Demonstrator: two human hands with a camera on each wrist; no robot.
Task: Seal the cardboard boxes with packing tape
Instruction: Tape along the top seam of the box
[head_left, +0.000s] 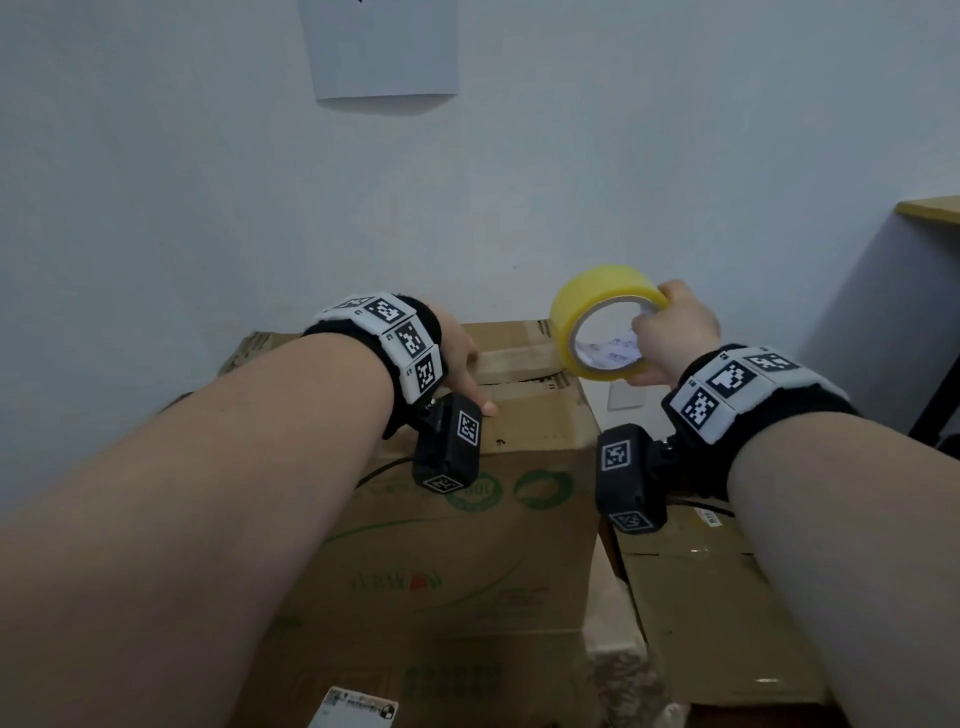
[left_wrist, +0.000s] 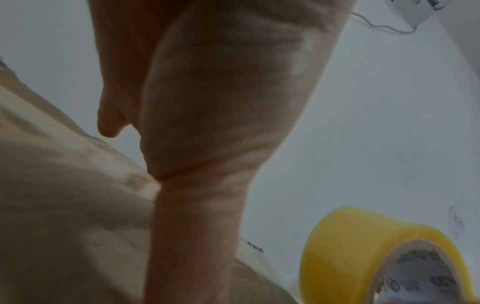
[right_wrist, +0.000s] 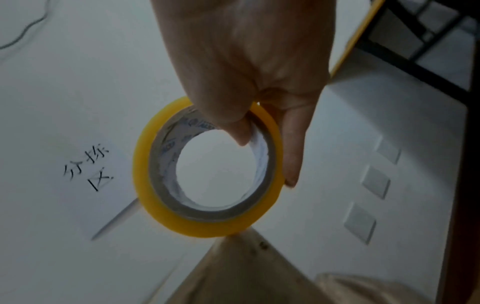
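A large brown cardboard box (head_left: 467, 545) with green printed logos stands in front of me against the wall. My left hand (head_left: 460, 364) rests on its top near the far edge, fingers laid flat and thumb at the front fold. A strip of tape (head_left: 519, 358) runs along the box top from that hand to a yellow packing tape roll (head_left: 597, 301). The roll is held just past the box's far right corner. My right hand (head_left: 670, 332) grips it, thumb inside the core and fingers outside. The right wrist view shows that grip on the roll (right_wrist: 141, 174).
A second, lower cardboard box (head_left: 727, 623) sits close on the right. A desk with a yellow edge (head_left: 930, 208) stands further right. A paper sheet (head_left: 379, 47) hangs on the wall and a wall socket (head_left: 626, 395) lies behind the roll. A shipping label (head_left: 358, 709) is stuck on the big box.
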